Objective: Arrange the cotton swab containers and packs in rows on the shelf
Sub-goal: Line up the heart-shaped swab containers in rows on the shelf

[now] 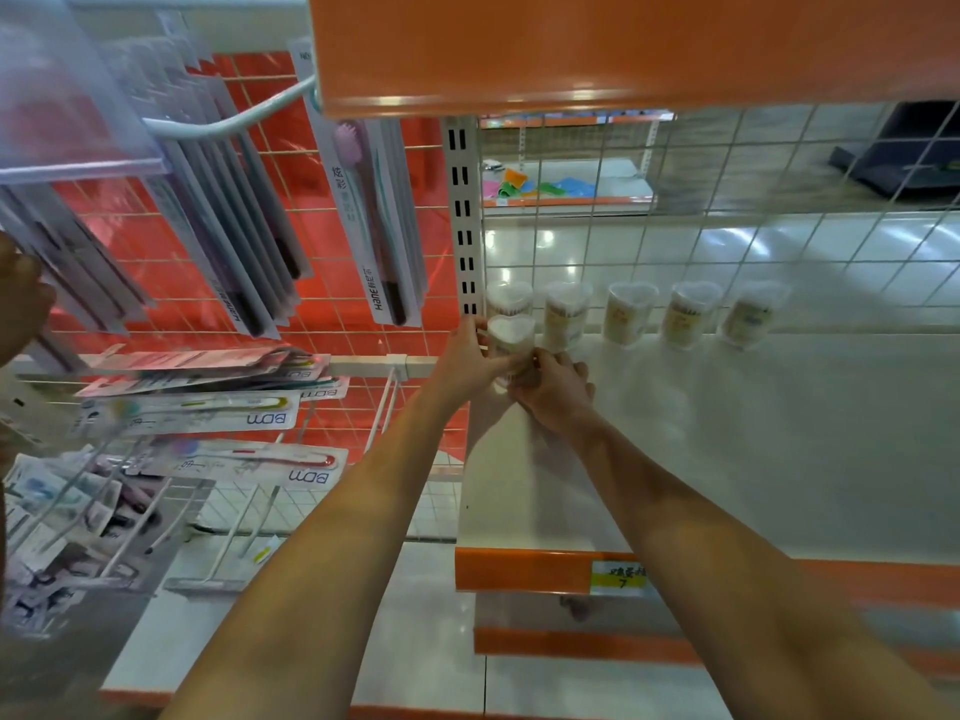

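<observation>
A clear heart-shaped cotton swab container [511,339] stands at the left end of the white shelf [727,459], in front of the back row. My left hand [470,363] grips its left side and my right hand [553,392] holds its lower right side. Several similar containers line the back of the shelf along the wire grid: one at the far left [509,297], then others [566,314] [629,313] [690,314] and the rightmost [752,314].
An orange shelf [623,49] hangs overhead. Packaged toothbrushes [374,220] hang on hooks over a red grid panel [332,283] to the left, with more packs [208,413] lower down. The shelf's orange front edge carries a price label [618,576].
</observation>
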{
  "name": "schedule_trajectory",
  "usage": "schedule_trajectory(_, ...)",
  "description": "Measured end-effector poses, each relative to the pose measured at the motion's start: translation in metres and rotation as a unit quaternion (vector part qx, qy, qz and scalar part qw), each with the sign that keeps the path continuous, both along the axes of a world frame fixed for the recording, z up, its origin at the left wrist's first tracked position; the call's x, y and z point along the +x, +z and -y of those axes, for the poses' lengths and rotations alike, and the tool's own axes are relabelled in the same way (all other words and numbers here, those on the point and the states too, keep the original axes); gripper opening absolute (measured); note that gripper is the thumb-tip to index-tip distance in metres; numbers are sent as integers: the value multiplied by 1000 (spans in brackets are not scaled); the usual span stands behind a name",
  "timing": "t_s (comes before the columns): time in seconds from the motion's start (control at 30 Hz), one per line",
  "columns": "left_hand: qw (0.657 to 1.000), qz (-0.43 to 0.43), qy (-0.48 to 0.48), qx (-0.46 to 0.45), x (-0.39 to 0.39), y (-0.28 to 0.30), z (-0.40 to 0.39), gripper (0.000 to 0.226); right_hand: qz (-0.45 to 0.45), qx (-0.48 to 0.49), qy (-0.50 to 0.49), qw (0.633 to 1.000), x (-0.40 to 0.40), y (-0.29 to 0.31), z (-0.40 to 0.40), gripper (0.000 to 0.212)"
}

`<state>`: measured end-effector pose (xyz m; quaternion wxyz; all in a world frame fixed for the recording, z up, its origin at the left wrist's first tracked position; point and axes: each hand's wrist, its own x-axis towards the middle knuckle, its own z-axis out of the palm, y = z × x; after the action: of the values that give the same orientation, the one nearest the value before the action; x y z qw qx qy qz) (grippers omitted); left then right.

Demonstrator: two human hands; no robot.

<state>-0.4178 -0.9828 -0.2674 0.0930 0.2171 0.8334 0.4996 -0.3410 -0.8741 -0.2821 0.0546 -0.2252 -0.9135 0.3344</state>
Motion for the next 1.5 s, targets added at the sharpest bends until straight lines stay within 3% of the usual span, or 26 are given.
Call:
schedule_trajectory(0.2,998,56,-29,-23,-1,1,6,80,-2,21,-21,1000,1,-5,3,61)
schedule_trajectory(0.33,995,66,-23,-70,1,3,13,85,-8,50,-17,999,4,-10,2,58)
schedule_trajectory(0.53,987,-6,-19,-160,10,5,23,42,-8,75,5,997,15,-8,-4,52)
schedule_trajectory(0.73,969,-71,-75,-223,37,18,20,26,7,123,27,992,34,-4,-13,47)
schedule_trajectory(1.0,949,-127,-178,-228,79,40,-27,30,6,122,16,992,68,15,-44,31)
schedule_trajectory(1.27,903,-226,-227,-286,99,47,-95,45,24,176,-24,984,119,29,-95,35)
schedule_trajectory(1.5,886,-239,-279,-283,136,46,-161,50,95,184,-55,977,174,32,-151,39)
